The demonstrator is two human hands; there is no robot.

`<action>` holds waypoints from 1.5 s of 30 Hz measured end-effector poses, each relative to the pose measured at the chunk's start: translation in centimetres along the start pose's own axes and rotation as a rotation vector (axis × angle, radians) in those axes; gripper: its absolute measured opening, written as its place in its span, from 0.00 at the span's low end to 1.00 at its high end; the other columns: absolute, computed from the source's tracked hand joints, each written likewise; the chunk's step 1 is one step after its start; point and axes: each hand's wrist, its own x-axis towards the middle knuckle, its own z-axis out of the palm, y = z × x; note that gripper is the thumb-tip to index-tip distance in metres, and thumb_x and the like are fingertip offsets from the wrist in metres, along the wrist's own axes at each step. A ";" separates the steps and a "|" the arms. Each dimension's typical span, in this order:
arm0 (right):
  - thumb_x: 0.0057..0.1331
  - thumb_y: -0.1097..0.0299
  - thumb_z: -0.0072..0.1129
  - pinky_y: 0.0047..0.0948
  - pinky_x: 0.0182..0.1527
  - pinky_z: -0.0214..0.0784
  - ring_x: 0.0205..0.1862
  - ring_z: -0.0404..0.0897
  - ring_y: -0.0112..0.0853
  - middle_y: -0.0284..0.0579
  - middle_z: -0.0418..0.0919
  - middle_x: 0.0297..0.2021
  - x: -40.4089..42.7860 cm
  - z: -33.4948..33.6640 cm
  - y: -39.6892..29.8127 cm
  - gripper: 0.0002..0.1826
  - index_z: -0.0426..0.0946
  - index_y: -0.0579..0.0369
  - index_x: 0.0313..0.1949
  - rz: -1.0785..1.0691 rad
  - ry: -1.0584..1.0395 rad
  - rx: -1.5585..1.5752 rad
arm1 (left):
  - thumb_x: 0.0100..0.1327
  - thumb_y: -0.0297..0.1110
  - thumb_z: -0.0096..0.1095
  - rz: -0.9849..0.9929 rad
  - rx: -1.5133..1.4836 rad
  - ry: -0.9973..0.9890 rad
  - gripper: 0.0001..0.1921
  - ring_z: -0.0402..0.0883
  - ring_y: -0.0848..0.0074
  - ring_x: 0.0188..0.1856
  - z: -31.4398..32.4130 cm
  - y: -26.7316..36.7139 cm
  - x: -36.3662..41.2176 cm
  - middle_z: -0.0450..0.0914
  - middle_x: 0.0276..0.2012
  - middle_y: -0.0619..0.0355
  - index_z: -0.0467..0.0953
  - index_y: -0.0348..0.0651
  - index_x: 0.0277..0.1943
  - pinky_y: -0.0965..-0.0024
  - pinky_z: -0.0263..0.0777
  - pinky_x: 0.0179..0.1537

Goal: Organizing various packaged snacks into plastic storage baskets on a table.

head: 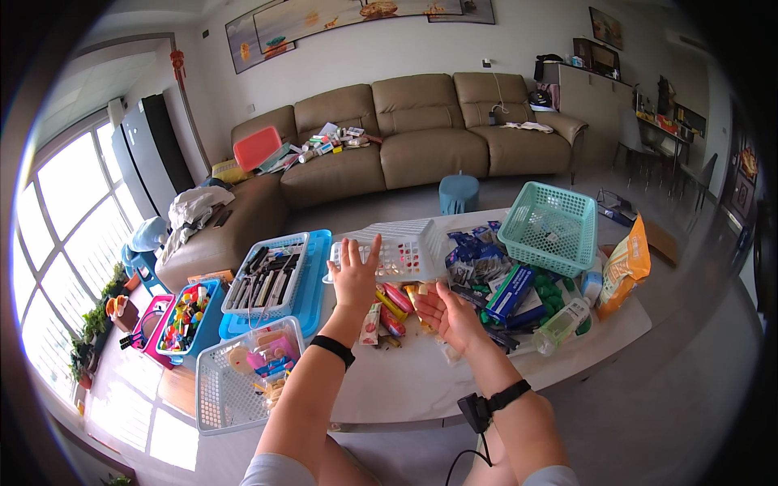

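Observation:
My left hand [354, 276] is raised with its fingers spread in front of a white plastic basket [434, 243]; whether it touches the basket is not clear. The basket looks tipped over on the white tabletop [389, 389], its perforated side towards me. Lower right of it, my right hand [451, 316] is open, palm turned inward, and holds nothing. Between the hands lie packaged snacks: a red wrapper [392, 321], a pink tube-shaped packet [398, 297] and a white packet with red print [370, 325].
Left are a basket of pens [265, 276] on a blue lid [316, 267], a grey basket of bagged items [222, 389] and a toy-block bin [191, 316]. Right are a green basket [547, 225], a blue box [509, 293], a clear bottle [562, 326] and an orange bag [626, 270].

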 end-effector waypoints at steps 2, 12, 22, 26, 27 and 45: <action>0.70 0.59 0.52 0.32 0.49 0.74 0.43 0.81 0.32 0.45 0.80 0.42 -0.2 -1.4 -0.4 0.17 0.69 0.54 0.52 0.012 0.011 -0.012 | 0.59 0.28 0.61 -0.095 -0.051 -0.044 0.45 0.50 0.51 0.72 0.2 0.4 0.7 0.53 0.69 0.41 0.43 0.67 0.73 0.36 0.63 0.58; 0.66 0.66 0.53 0.27 0.42 0.75 0.36 0.80 0.25 0.38 0.80 0.36 -1.5 -2.0 -1.9 0.12 0.74 0.55 0.47 0.004 0.092 -0.231 | 0.62 0.28 0.57 0.001 0.017 -0.238 0.42 0.49 0.52 0.72 0.9 3.5 -1.8 0.52 0.70 0.49 0.42 0.69 0.73 0.35 0.63 0.57; 0.66 0.68 0.52 0.22 0.38 0.73 0.33 0.78 0.22 0.36 0.79 0.34 -5.0 -3.0 -1.7 0.09 0.74 0.55 0.45 -0.039 0.190 -0.321 | 0.62 0.35 0.57 0.072 0.043 -0.018 0.36 0.61 0.53 0.67 -3.8 3.5 -12.5 0.63 0.63 0.49 0.51 0.70 0.71 0.32 0.70 0.46; 0.65 0.69 0.52 0.23 0.37 0.73 0.33 0.78 0.23 0.36 0.79 0.33 -6.9 -3.6 -1.1 0.08 0.75 0.56 0.42 -0.056 0.213 -0.461 | 0.61 0.34 0.58 0.060 0.038 -0.047 0.37 0.63 0.53 0.66 -6.1 4.0 -15.7 0.64 0.61 0.50 0.51 0.72 0.71 0.33 0.71 0.45; 0.65 0.69 0.52 0.23 0.37 0.73 0.33 0.78 0.23 0.36 0.79 0.33 -7.2 -3.6 -0.8 0.08 0.75 0.56 0.42 -0.052 0.211 -0.462 | 0.61 0.34 0.58 0.057 0.039 -0.051 0.37 0.63 0.53 0.66 -6.3 3.8 -16.4 0.64 0.61 0.50 0.51 0.72 0.71 0.33 0.71 0.45; 0.66 0.71 0.53 0.21 0.32 0.73 0.30 0.78 0.23 0.38 0.79 0.31 -9.6 -4.4 0.3 0.08 0.75 0.60 0.41 -0.048 0.172 -0.697 | 0.35 0.23 0.74 -0.243 -0.469 0.299 0.48 0.68 0.53 0.56 -11.8 -0.1 -18.3 0.66 0.52 0.47 0.62 0.52 0.66 0.59 0.72 0.51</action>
